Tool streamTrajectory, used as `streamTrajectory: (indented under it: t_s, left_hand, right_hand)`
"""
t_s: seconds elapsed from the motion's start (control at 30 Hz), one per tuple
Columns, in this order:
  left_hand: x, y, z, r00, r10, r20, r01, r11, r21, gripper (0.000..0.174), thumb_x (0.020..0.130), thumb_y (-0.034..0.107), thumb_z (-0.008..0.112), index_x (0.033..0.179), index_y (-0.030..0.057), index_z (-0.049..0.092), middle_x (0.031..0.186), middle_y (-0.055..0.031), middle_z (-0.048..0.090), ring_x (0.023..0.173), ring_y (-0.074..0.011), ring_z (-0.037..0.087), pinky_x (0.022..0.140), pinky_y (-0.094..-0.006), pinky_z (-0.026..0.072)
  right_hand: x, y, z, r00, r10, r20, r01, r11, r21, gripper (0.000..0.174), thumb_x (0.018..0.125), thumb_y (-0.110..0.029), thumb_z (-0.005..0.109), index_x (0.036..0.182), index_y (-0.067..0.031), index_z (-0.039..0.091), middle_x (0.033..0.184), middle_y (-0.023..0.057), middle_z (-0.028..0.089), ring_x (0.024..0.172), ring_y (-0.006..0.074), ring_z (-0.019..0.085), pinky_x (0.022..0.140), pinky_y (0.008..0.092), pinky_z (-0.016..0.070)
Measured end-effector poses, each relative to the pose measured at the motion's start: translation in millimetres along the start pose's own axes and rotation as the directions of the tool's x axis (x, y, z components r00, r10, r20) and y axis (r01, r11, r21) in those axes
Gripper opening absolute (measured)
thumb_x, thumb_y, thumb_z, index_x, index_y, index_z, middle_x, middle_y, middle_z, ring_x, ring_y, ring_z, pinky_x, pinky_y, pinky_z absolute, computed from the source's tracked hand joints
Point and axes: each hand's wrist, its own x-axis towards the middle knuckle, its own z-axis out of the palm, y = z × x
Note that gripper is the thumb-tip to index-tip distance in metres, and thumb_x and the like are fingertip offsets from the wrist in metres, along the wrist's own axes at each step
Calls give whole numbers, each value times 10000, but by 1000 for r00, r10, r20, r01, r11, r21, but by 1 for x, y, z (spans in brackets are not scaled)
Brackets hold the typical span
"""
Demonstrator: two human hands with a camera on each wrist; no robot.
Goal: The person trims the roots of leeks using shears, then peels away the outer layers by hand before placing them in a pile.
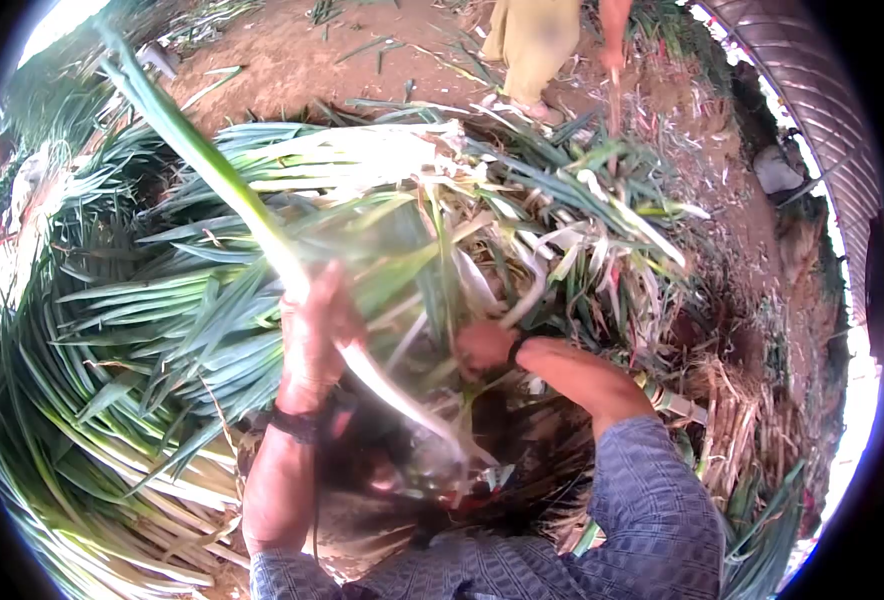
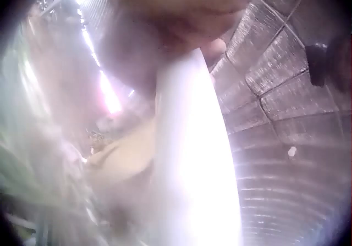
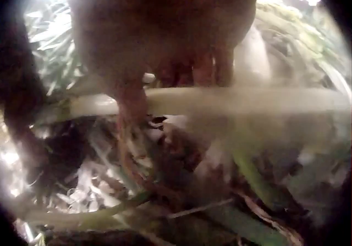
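Note:
My left hand [image 1: 314, 325] grips a long green onion [image 1: 232, 190] around its white shank. The stalk slants across the head view, green leaves up to the left, root end down toward my lap. In the left wrist view the white shank [image 2: 192, 158] runs down, bright and blurred, from under my fingers. My right hand [image 1: 485, 348] is to the right of the stalk, fingers curled. The right wrist view shows a pale strip of onion leaf [image 3: 181, 100] running across between thumb and fingers, partly blurred.
A big heap of green onions [image 1: 162, 310] lies ahead and to the left. Stripped leaves [image 1: 602, 250] and a bundle of pale stalks [image 1: 732, 430] lie to the right. Another person in yellow trousers [image 1: 534, 45] stands on the bare soil [image 1: 292, 65] beyond the heap.

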Motion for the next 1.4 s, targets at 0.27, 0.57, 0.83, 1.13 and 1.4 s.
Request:
streamTrajectory:
  t_s: [0.27,0.57,0.83,1.13,1.4]
  left_hand:
    - [-28,-23,11,997,-22,70,13,993,116,245,965,240,674,826,53,599,528,6,472,361,-114,454,344,-279,414]
    - [-36,-29,5,989,124,76,-129,989,69,223,977,234,650,910,22,630,600,-17,538,403,-131,516,357,-284,447]
    - [-49,-67,37,957,77,279,-73,997,-26,408,1005,288,613,1279,-7,551,1036,-123,708,866,-212,682,738,-325,577]
    - [-23,-16,-32,965,239,-111,-261,931,-257,191,970,206,641,1044,38,588,883,-71,609,824,-216,636,797,-495,592]
    - [-34,61,-53,832,394,-392,-453,889,-67,142,939,147,651,885,74,541,670,5,502,571,-95,481,490,-259,404]
  right_hand:
    - [-86,-58,-84,987,132,-92,-127,990,55,147,884,-266,703,858,-122,689,782,61,634,600,186,579,559,408,503]
    - [-208,-38,-201,255,748,-613,-187,660,728,304,1021,-258,578,1203,-16,605,886,37,635,732,109,604,597,267,504]
    - [-76,-158,-177,709,436,-554,189,638,746,220,1045,-198,500,1213,-60,527,690,-20,504,490,70,453,394,252,368]
    - [-74,-80,-119,908,418,28,-276,546,791,334,1015,-336,552,1209,-73,619,752,21,611,574,107,561,493,271,478]
    - [-11,-18,-178,880,407,-244,-358,907,222,380,885,-125,628,1260,-72,601,1121,216,646,1044,405,610,894,475,507]
